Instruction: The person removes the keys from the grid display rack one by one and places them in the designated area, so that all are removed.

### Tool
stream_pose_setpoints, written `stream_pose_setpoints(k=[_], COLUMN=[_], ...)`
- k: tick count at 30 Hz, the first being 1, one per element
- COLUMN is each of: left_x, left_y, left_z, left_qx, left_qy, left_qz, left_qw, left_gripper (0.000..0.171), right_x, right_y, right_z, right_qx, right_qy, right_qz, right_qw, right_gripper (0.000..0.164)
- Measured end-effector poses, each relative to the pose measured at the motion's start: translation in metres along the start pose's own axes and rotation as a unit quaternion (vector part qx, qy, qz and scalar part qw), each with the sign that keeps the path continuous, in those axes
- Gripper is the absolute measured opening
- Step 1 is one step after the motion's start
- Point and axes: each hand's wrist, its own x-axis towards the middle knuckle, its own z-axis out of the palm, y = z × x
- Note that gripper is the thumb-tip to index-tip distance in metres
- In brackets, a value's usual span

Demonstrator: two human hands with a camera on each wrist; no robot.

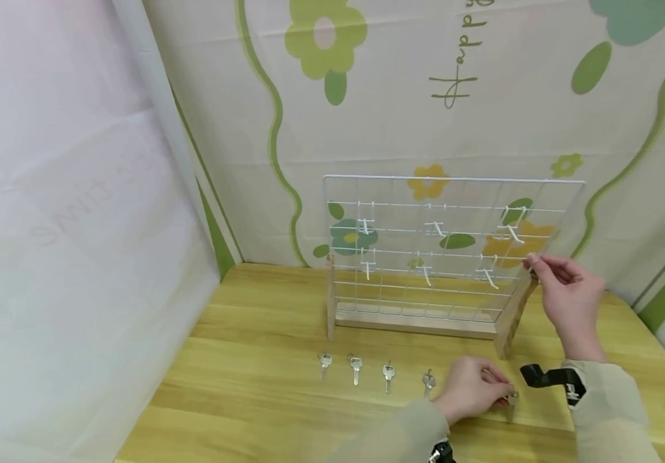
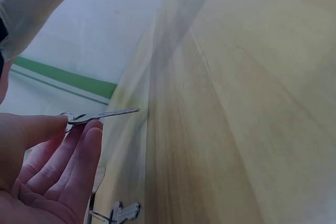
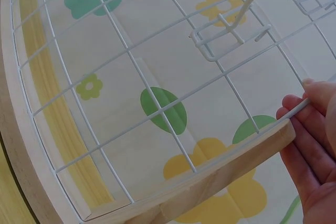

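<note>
My left hand [image 1: 474, 389] pinches a silver key [image 1: 512, 406] by its head end, low over the table at the front right. In the left wrist view the blade of this key [image 2: 119, 113] points away from the thumb and fingers, and a small ring shows at its head. My right hand [image 1: 572, 296] grips the right side wire of a white wire grid rack [image 1: 454, 181], just above its wooden side post [image 3: 231, 171]. Two rows of white hooks [image 1: 489, 278] hang on the grid, with no keys on them.
Several more silver keys [image 1: 356, 365] with small rings lie in a row on the wooden table [image 1: 240, 379], in front of the rack's wooden base [image 1: 413, 325]. A floral cloth [image 1: 379, 122] hangs behind the rack, and a pale cloth [image 1: 66, 257] hangs at the left.
</note>
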Motion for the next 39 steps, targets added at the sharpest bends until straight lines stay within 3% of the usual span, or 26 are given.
stream_pose_setpoints(k=[6,12,19,26,29,34,39], left_x=[0.008,0.015,0.020,0.020,0.017,0.004,-0.017], left_y=[0.005,0.003,-0.003,-0.003,0.001,0.009,0.005], left_z=[0.007,0.009,0.009,0.006,-0.003,-0.035,-0.082], left_qx=[0.086,0.182,0.209,0.177,0.136,0.050,-0.008], left_qy=[0.007,0.022,0.026,0.018,-0.005,-0.043,-0.056], left_qz=[0.010,0.027,0.039,0.033,0.041,0.066,0.118], left_qw=[0.9963,0.9827,0.9767,0.9835,0.9898,0.9956,0.9915], left_gripper=[0.016,0.018,0.017,0.010,0.018,0.026,0.026], right_x=[0.002,0.002,0.000,0.001,0.000,0.000,-0.001], right_y=[-0.001,0.001,0.003,0.002,0.002,0.003,0.002], right_z=[0.002,0.001,-0.002,-0.003,-0.005,-0.007,-0.007], right_qx=[-0.004,-0.008,-0.002,-0.009,-0.010,-0.014,-0.049], right_qy=[0.002,0.003,0.008,0.009,0.012,0.012,-0.003], right_qz=[0.004,0.004,0.004,0.007,0.007,0.006,0.001], right_qw=[1.000,1.000,1.000,1.000,1.000,1.000,0.999], right_gripper=[0.028,0.027,0.026,0.026,0.026,0.026,0.029])
